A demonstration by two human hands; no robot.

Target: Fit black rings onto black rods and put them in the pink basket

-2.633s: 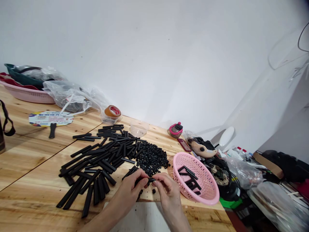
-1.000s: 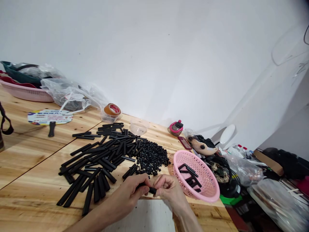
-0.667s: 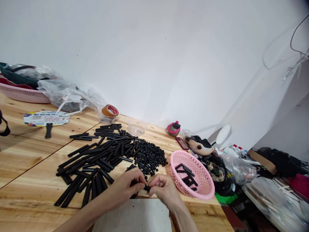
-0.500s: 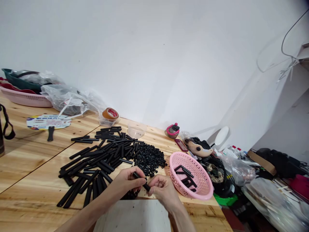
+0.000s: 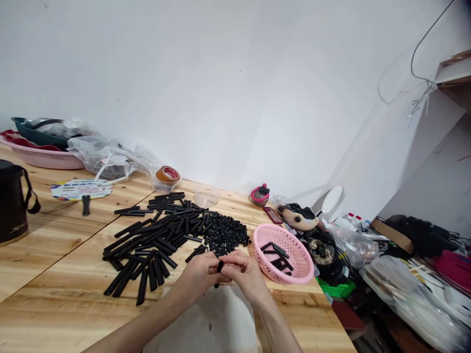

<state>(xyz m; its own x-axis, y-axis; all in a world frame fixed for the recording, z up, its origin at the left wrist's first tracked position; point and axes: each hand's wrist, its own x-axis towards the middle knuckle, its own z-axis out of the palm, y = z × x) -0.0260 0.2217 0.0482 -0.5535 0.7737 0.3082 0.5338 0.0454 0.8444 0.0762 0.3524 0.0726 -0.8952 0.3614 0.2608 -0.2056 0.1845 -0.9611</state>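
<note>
Black plastic tube (image 5: 220,268): sitting just left of the basket and pinched between both hands, with its long axis running nearly upright in this view, its lower end poking out below the fingers toward the table edge.

Left hand (image 5: 200,272): clenching in from the basket's far side, its fingertips wrapping the tube and gripping it.

Right hand (image 5: 245,274): curling in on the basket side, its fingers pressing against the tube, so this hand is the nearer to the basket. Which hand is bearing more of the grip, I can't tell.

Pink plastic basket (image 5: 302,260): resting on the table, a few black tubes (image 5: 276,256) lying inside.

Short black pieces (image 5: 225,234): heaping up left of the basket, just beyond the hands.

Long black tubes (image 5: 147,250): sprawling further left of the basket, beside the heap.

Wooden table (image 5: 298,318): carrying the whole lot, the basket included.
</note>
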